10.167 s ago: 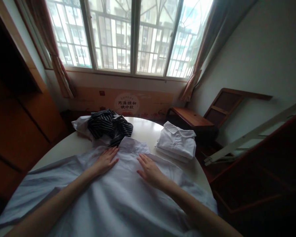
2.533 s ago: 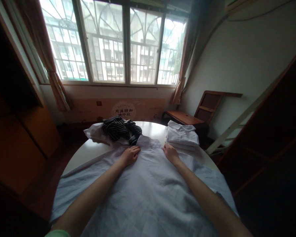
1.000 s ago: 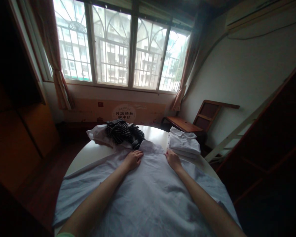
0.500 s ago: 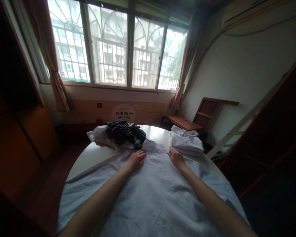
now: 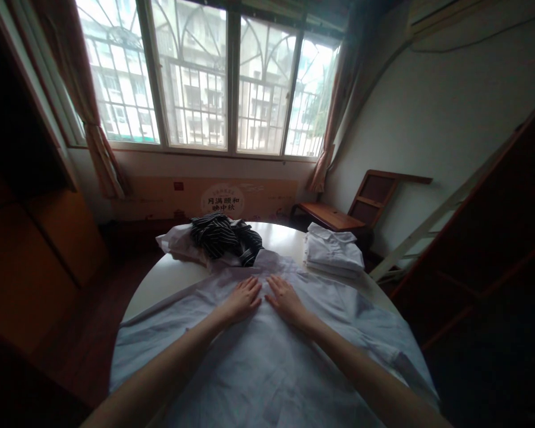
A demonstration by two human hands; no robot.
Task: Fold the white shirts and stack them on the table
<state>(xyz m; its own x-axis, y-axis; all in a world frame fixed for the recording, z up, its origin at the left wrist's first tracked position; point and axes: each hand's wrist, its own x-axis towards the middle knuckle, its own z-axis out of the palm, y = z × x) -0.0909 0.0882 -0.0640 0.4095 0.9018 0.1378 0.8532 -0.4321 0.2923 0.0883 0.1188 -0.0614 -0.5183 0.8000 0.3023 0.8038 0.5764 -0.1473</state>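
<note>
White shirt (image 5: 267, 362): right hand (image 5: 288, 300) moved beside left hand (image 5: 243, 299).

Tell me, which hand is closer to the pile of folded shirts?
Probably the right hand. It lies flat on the spread shirt on the side where the folded shirts sit; the left hand is farther.

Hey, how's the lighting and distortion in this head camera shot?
Head view: backlit by the bright barred window, leaving both side edges nearly black; wide-angle lens bends the window frame; left hand and right hand, flat on the spread white shirt, are dim but readable.
</note>
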